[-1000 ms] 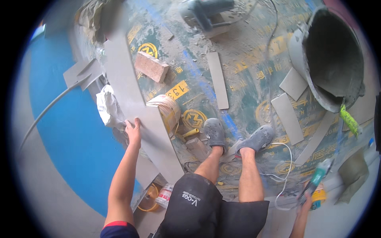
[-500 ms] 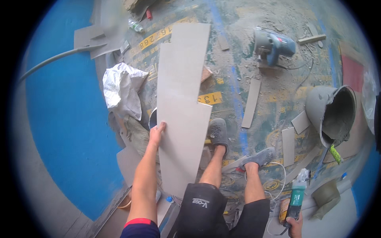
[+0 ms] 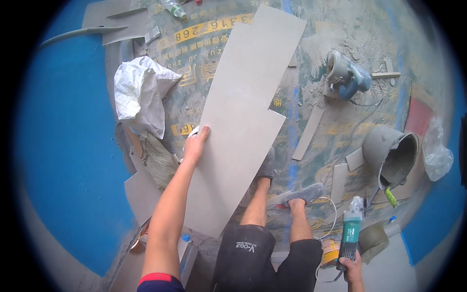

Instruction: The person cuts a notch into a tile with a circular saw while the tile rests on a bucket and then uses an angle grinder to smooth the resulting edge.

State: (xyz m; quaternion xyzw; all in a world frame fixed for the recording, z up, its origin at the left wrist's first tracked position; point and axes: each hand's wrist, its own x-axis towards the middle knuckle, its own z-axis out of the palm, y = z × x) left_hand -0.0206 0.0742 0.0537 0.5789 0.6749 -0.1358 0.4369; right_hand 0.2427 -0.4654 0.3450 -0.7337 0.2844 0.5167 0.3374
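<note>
The large notched tile (image 3: 243, 102) is held in front of the person's legs, slanting over the dusty green floor sheeting (image 3: 311, 63) and covering part of the left shoe (image 3: 267, 165). The left hand (image 3: 195, 145) is clamped on the tile's left edge, thumb flat on the upper face (the other fingers are mostly hidden at and behind the edge). Whether the tile's near end rests on anything, I cannot tell.

To the right of the tile's near end, well apart from it, the right hand (image 3: 352, 267) is wrapped round the dark rear body of a green grinder (image 3: 351, 231), whose head points away from the person. A yellow tub (image 3: 330, 250) stands just beside the grinder, on the side toward the tile.

Left of the tile lies a crumpled white sack (image 3: 141, 92). To its right are a narrow tile strip (image 3: 309, 134), a blue-grey power tool (image 3: 348, 78) and, farther over, a tipped grey bucket (image 3: 379, 146).
</note>
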